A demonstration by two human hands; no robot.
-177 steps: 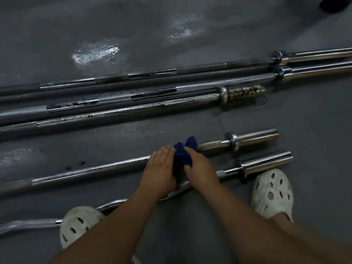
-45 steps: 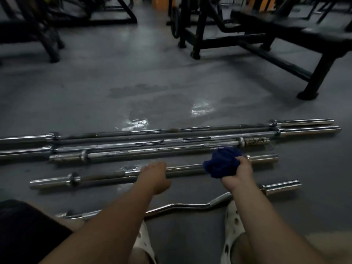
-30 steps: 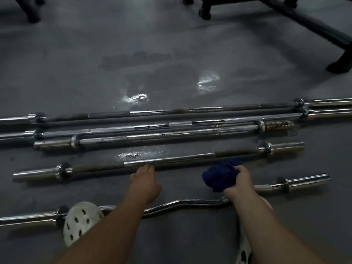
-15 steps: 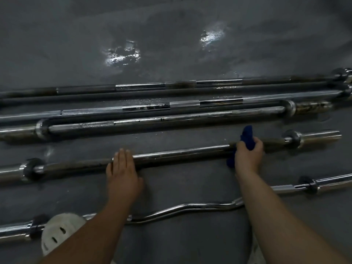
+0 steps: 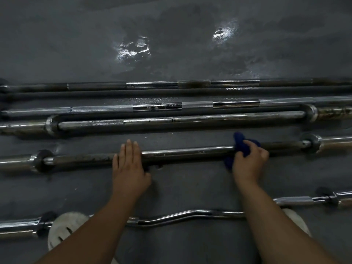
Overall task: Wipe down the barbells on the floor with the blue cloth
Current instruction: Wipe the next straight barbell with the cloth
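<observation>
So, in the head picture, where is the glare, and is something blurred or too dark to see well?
Head view: dim overall, with two bright glare patches on the grey floor beyond the farthest barbell. Head view: the blue cloth, gripped by the right hand on a short barbell, is dark and slightly blurred; the left hand on that bar is sharper. Head view: lens bending is barely noticeable.

Dim, grey-blue, low contrast. Two bright glare patches on the far floor (image 5: 57, 44), so light falls from above. Thin streak highlights on the chrome bars (image 5: 190, 119), soft shadows beneath them. Wide-angle bending at left and right edges. Near forearms (image 5: 99, 235) slightly soft, mild noise.
</observation>
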